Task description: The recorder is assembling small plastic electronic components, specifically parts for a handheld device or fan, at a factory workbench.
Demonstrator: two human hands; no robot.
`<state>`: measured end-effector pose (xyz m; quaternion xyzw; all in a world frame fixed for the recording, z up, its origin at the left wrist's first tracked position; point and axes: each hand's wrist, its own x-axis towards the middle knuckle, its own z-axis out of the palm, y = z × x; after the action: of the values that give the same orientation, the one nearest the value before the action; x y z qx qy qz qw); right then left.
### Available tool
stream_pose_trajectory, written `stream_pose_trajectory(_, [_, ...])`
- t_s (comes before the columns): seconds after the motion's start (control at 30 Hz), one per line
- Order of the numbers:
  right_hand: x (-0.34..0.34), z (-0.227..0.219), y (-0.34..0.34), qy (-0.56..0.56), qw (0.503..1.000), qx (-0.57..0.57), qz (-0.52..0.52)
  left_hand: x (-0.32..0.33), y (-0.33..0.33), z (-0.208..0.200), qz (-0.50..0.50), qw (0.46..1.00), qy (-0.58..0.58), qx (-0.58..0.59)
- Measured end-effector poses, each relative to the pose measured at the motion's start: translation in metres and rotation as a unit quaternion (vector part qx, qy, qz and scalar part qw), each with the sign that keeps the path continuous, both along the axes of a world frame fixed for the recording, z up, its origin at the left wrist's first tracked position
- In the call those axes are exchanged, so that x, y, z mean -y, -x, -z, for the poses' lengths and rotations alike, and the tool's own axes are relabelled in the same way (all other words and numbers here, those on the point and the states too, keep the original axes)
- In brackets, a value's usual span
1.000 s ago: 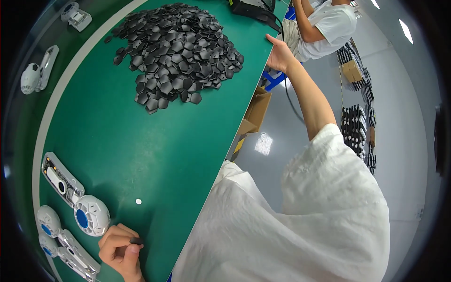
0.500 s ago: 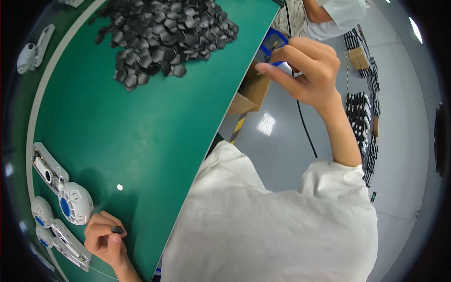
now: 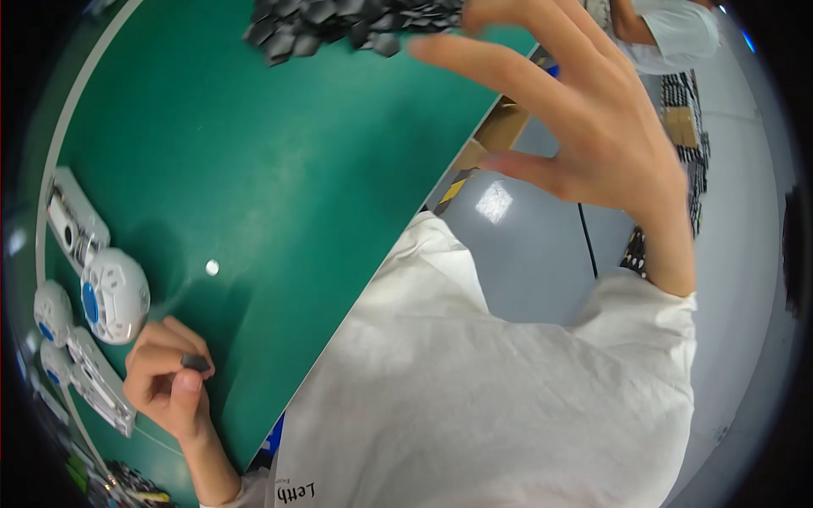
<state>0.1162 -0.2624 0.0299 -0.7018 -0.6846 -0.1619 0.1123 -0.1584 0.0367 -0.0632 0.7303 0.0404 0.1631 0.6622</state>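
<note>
My left hand point(image 3: 174, 379) is closed at the lower left of the table, pinching a small black piece point(image 3: 196, 362) between thumb and fingers. The piece looks like the flat, many-sided black pieces in the pile point(image 3: 326, 24) at the far side. My right hand point(image 3: 605, 127) is raised above the table's edge with its fingers spread and nothing in them. Its fingertips come close to the right part of the pile in the picture; whether they touch it I cannot tell. Beside my left hand stands a rounded white housing point(image 3: 117, 296) with a blue disc.
More white devices point(image 3: 100, 381) lie along the table's left side. A small white disc point(image 3: 212, 267) lies on the green tabletop point(image 3: 279, 195). Below the table's right edge is a cardboard box point(image 3: 501, 127). Another person point(image 3: 673, 34) is at the far right, and a black cable point(image 3: 587, 241) hangs nearby.
My right hand has opened from a loose pinch, spread its fingers and come nearer the camera. The view has shifted, and my left hand still pinches the black piece.
</note>
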Motion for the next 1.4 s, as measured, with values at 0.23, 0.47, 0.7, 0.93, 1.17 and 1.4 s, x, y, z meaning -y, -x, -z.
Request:
stream_pose_trajectory(0.23, [-0.111,-0.003,0.028,0.220,0.954,0.183,-0.087,-0.005,-0.006,-0.004,0.028,0.999,0.019,0.016])
stream_pose_trajectory(0.47, [-0.184,0.003,0.057,0.145,0.895,-0.340,-0.250,-0.006,0.018,-0.021,-0.050,0.972,-0.210,0.093])
stream_pose_trajectory(0.7, [-0.202,0.036,0.085,-0.041,0.889,-0.280,-0.360,-0.020,0.021,-0.029,-0.154,0.850,-0.452,0.222])
stream_pose_trajectory(0.93, [-0.209,0.049,0.086,-0.116,0.879,-0.202,-0.416,-0.039,0.020,-0.020,-0.144,0.847,-0.439,0.263])
stream_pose_trajectory(1.17, [-0.210,0.053,0.088,-0.096,0.905,-0.270,-0.313,-0.054,0.024,-0.033,-0.089,0.841,-0.512,0.151])
stream_pose_trajectory(1.4, [-0.213,0.049,0.087,-0.042,0.917,-0.319,-0.238,-0.082,0.013,0.001,-0.121,0.820,-0.504,0.242])
